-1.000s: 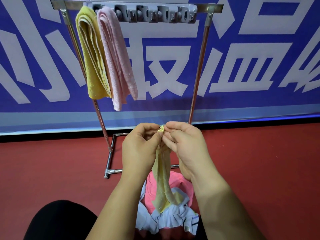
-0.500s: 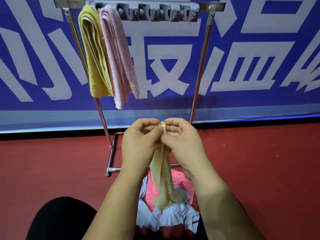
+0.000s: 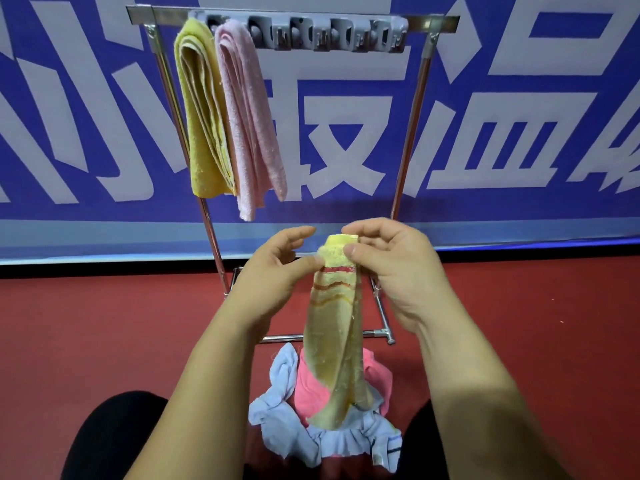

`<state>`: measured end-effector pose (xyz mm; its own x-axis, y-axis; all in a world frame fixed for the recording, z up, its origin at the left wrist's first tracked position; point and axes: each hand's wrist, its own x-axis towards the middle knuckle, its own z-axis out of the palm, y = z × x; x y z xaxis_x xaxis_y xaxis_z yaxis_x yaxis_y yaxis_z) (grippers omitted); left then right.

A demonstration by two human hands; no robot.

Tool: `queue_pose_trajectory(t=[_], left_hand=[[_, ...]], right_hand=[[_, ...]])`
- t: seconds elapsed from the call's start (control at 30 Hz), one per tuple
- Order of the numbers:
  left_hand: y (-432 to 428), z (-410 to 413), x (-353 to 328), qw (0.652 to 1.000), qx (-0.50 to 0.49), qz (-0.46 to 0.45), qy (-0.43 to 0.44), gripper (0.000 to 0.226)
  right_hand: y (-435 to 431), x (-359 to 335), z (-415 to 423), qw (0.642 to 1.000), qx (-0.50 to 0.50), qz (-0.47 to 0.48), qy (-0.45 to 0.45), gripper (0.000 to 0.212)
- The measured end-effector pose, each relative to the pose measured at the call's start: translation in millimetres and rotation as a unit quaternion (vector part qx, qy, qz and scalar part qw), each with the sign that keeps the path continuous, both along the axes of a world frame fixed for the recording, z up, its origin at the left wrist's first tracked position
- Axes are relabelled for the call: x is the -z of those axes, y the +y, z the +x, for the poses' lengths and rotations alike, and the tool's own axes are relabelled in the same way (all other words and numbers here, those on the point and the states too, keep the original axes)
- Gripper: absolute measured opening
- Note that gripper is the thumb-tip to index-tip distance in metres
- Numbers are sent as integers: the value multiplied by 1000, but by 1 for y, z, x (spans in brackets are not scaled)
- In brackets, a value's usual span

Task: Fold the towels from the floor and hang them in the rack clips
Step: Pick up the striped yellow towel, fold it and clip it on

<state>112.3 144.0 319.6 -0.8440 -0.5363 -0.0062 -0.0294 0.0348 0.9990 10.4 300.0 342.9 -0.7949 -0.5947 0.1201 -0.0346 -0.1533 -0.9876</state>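
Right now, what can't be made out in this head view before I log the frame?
All head view.
Clips holding the hung yellow towel and pink towel: hidden by the towels' tops.
Floor pile: towel count unclear; the held striped towel and forearms cover it.
Right hand fingertips: behind the striped towel.
Left hand: thumb touches the towel; whether fingers grip it is hidden by the hand.
Banner lettering: cut off by frame edges.

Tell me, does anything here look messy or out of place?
Only the heap on the red floor: a pale blue towel and a bright pink towel lie crumpled together in front of the rack, unfolded. On the rack, the pale pink towel hangs lower than the folded yellow towel beside it.
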Motion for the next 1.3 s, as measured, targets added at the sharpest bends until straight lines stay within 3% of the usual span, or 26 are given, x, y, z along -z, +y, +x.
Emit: queue_pose_trajectory(t=[0.13, 0.23, 0.4, 0.57, 0.7, 1.03, 1.3], left_hand=[[-12, 0, -9, 989, 135, 46, 34, 26], [-17, -2, -18, 982, 179, 58, 32, 32], [-26, -3, -22, 984, 154, 89, 1, 35], [-30, -1, -24, 988, 143, 50, -20, 39], [-30, 4, -30, 984, 179, 14, -10, 23], [-27, 5, -29, 981, 190, 33, 14, 33], [-3, -1, -40, 987, 148, -55, 40, 32]], right_hand=[[10, -32, -12, 996, -69, -48, 5, 24], [14, -51, -19, 993, -95, -71, 7, 24], [16, -60, -37, 998, -2, -63, 24, 24], [14, -47, -44, 996, 86, -13, 35, 23], [13, -46, -42, 995, 94, -9, 45, 23], [11, -46, -37, 992, 88, 12, 84, 27], [10, -47, -30, 987, 62, 72, 131, 23]])
